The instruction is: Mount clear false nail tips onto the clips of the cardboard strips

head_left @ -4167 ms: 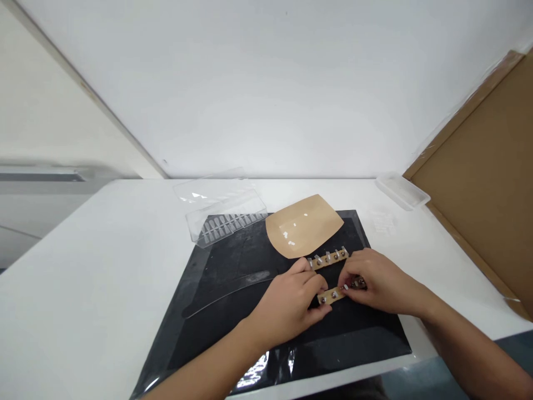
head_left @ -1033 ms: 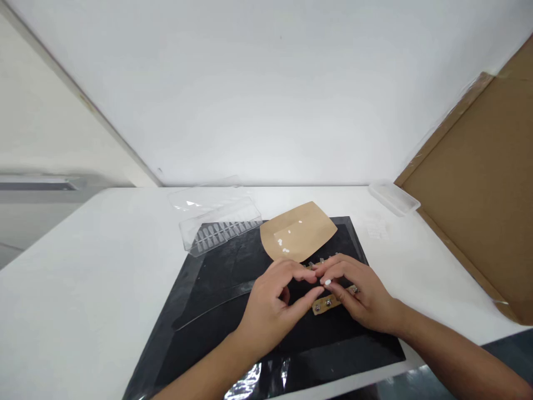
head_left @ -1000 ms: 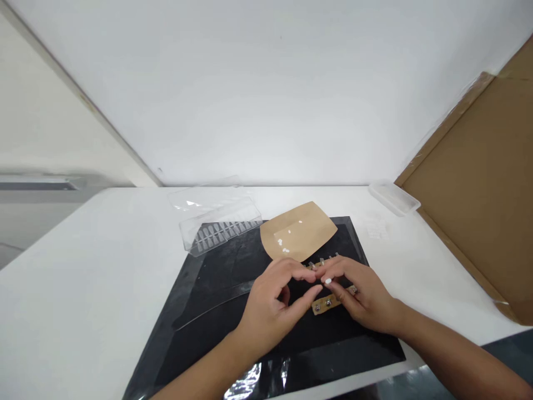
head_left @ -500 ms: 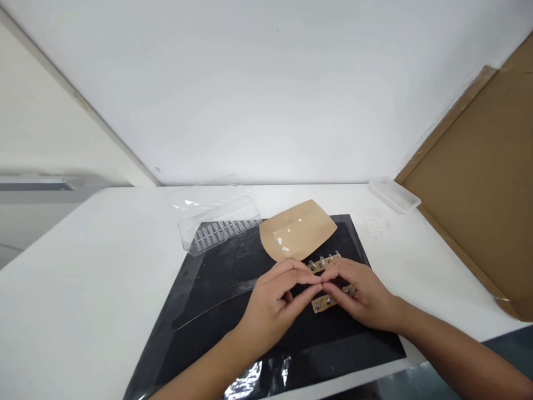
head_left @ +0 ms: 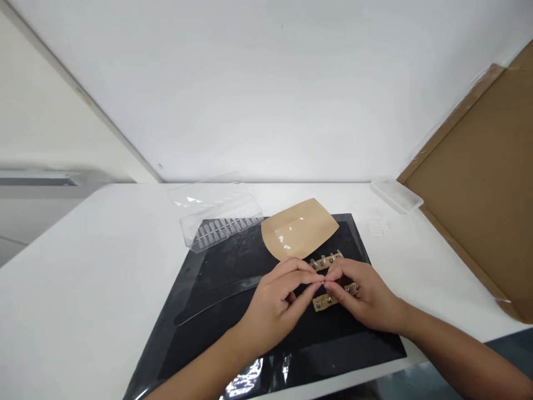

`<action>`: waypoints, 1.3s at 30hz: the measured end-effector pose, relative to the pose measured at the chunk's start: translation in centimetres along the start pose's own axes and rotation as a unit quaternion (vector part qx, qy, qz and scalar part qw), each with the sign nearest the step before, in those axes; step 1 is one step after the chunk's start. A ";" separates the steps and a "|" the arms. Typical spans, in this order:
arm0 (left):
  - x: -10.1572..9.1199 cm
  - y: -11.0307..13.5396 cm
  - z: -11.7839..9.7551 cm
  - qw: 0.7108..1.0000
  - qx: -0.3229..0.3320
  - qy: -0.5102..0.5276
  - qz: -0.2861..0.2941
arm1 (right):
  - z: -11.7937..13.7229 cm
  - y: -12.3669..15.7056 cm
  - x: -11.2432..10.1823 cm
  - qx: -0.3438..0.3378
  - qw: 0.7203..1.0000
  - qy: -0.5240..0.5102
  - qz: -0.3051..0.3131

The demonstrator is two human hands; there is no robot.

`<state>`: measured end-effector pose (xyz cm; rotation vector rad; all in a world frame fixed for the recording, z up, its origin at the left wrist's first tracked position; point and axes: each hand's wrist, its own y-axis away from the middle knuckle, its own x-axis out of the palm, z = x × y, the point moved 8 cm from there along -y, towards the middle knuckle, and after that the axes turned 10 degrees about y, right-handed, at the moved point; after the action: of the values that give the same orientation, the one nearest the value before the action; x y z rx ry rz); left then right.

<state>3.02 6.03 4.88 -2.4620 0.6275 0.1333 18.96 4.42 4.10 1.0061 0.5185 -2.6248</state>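
My left hand (head_left: pixel 278 300) and my right hand (head_left: pixel 363 293) meet fingertip to fingertip over a black mat (head_left: pixel 233 278), both pinching a tiny pale piece that I cannot make out. Just below the fingertips lies a tan wooden strip (head_left: pixel 328 300) with small metal studs. A second studded strip (head_left: pixel 327 260) with pale nail tips lies just beyond the hands. A tan paper sheet (head_left: pixel 300 233) carrying several small white bits rests behind that.
A clear plastic box (head_left: pixel 222 225) of nail tips with its lid open stands at the mat's far left corner. A clear curved strip (head_left: pixel 216 297) lies on the mat. A small clear tray (head_left: pixel 396 194) and a brown cardboard panel (head_left: pixel 483 183) are at the right.
Four seconds ago both hands pressed on the near strip. They have since lifted and drawn together, and the white piece seen in the right fingers is now pinched between both hands.
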 end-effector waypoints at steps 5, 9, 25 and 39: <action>0.2 0.2 -0.6 0.998 0.037 -0.049 -0.004 | -0.3 0.0 0.3 0.026 0.999 -0.023 -0.003; 0.3 0.3 -1.2 0.995 0.067 -0.079 -0.010 | -0.2 0.0 0.6 0.037 0.999 -0.038 -0.001; 0.0 0.2 -0.8 0.997 0.024 -0.031 -0.064 | -0.6 0.5 1.9 0.088 0.991 -0.088 0.051; 0.2 0.3 0.2 0.997 -0.043 0.057 -0.028 | -0.8 0.6 2.3 0.124 0.975 -0.162 0.083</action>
<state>3.04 5.90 4.52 -2.5814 0.6109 -0.0031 18.01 3.88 1.82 0.6291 0.0297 -2.6674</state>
